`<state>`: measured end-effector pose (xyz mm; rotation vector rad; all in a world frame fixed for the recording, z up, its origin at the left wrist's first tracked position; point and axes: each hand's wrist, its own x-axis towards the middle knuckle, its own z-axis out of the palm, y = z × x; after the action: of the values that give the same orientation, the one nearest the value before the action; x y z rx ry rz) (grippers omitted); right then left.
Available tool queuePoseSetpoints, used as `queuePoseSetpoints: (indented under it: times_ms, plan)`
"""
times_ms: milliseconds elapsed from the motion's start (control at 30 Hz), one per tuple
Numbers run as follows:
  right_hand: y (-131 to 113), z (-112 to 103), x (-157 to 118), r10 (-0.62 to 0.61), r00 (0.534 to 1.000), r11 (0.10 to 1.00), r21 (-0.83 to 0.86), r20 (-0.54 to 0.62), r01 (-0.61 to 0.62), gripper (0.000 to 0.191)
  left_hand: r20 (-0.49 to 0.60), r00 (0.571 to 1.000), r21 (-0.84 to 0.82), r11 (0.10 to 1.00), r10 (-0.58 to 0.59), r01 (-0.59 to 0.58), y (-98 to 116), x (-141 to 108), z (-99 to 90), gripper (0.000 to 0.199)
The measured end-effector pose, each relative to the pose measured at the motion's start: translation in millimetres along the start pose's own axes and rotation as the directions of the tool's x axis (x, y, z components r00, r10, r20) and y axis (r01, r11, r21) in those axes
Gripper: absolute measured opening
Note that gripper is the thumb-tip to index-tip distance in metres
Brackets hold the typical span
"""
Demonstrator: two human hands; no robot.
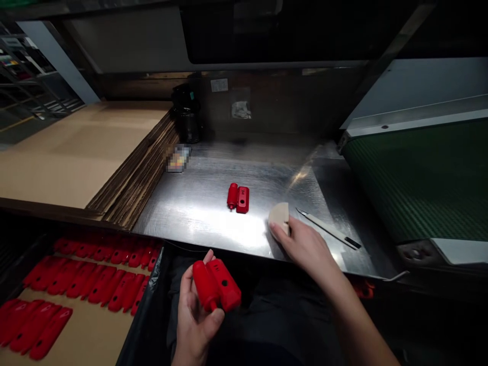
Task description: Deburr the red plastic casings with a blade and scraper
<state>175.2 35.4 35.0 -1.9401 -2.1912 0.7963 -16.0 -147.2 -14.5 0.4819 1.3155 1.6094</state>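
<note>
Head view: two bare hands worked at a steel bench.
Left hand: closed around a red part, a cylinder beside a slotted block, held above dark trousers, off the bench's near edge.
Right hand: narrowly gripping a beige pad on the bench.
Bench: a craft knife lay just right of the pad; a second red part lay at center.
Near left: rows of red pieces lay on a cardboard sheet.
Far left: stacked cardboard.
Right: a green belt ran beside the bench.
</note>
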Motion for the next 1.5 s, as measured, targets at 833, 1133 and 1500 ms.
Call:
queuePoseSetpoints:
  times_ms: [833,1133,1500]
  plan:
    - [-34,59,-104,-0.366,0.901,0.906,0.311,0.234,0.287,0.029,-0.054,0.991,0.306,0.947,0.120,-0.098,4,5,-7.2,0.090]
    - [-38,57,-103,-0.333,0.907,0.921,0.294,0.257,0.255,0.036,-0.060,0.991,0.251,0.963,0.121,-0.102,5,7,-7.0,0.089]
    - [-37,58,-103,-0.376,0.887,0.919,0.233,0.267,0.320,0.030,-0.119,0.986,0.229,0.969,0.119,-0.090,2,6,-8.7,0.089]
